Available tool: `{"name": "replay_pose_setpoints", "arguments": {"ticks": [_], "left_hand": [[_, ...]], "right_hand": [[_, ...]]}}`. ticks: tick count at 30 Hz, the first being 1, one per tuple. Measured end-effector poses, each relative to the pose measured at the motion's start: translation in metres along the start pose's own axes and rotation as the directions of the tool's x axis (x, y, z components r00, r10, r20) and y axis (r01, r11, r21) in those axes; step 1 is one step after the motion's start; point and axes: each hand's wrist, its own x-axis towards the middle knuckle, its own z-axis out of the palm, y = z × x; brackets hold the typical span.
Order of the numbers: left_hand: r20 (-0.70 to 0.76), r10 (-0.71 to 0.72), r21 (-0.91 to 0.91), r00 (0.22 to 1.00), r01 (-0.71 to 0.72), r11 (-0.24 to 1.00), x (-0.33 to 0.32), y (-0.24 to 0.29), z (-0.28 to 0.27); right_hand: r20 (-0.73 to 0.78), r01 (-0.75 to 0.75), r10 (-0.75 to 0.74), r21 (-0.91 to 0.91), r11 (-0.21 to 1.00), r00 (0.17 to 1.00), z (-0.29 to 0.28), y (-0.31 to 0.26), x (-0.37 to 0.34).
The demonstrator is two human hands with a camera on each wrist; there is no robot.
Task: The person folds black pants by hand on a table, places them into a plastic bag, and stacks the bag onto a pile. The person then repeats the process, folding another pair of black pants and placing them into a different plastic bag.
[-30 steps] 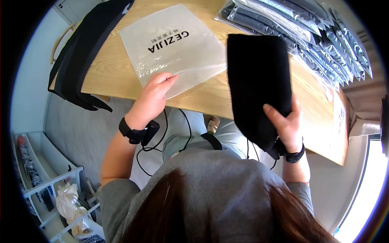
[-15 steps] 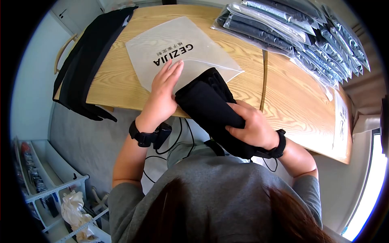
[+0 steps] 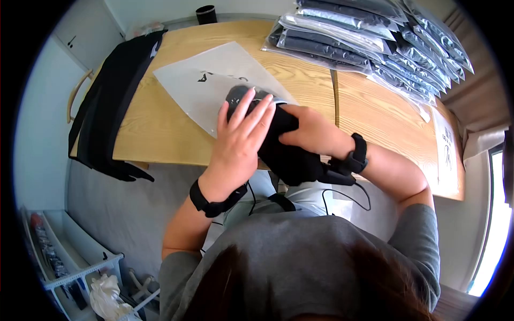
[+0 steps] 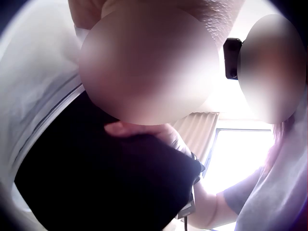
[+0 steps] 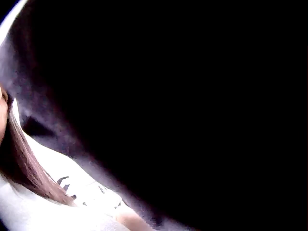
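Observation:
A folded black garment (image 3: pixel 292 160) is held above the table's front edge, its far end inside the mouth of a clear plastic bag (image 3: pixel 184 88) with black lettering. There the cloth shows greyish through the film. My right hand (image 3: pixel 318 128) grips the garment from the right, thumb lying over the cloth. With fingers extended and spread, my left hand (image 3: pixel 238 142) rests on the bag and the covered end. In the left wrist view the bag's edge (image 4: pixel 41 125) runs along the black cloth (image 4: pixel 96 168). Dark cloth (image 5: pixel 192 96) fills most of the right wrist view.
Bagged folded garments (image 3: pixel 342 37) are piled at the table's back right. Another black garment (image 3: pixel 115 96) drapes over the left edge. A flat printed bag (image 3: pixel 447 150) lies far right. White bins (image 3: pixel 80 257) stand at lower left, and a dark cup-shaped container (image 3: pixel 206 15) is behind the table.
The right hand has brought the folded garment left and its end into the bag. The left hand has moved from the bag's near edge onto the bag and garment.

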Motion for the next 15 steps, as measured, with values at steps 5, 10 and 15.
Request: {"name": "replay_pose_setpoints", "arguments": {"ticks": [5, 10, 15], "left_hand": [[-0.098, 0.048, -0.059, 0.994, -0.054, 0.997, 0.006, 0.010, -0.014], [-0.031, 0.065, -0.193, 0.997, -0.070, 0.979, -0.001, 0.017, -0.010], [-0.109, 0.158, -0.262, 0.981, -0.181, 0.948, -0.014, 0.011, -0.002]], "right_hand": [[-0.078, 0.266, -0.272, -0.079, 0.961, 0.959, 0.011, -0.014, -0.001], [-0.230, 0.443, -0.495, -0.244, 0.863, 0.838, 0.019, 0.000, 0.023], [-0.274, 0.397, -0.489, -0.329, 0.857, 0.828, 0.022, 0.001, 0.044]]}}
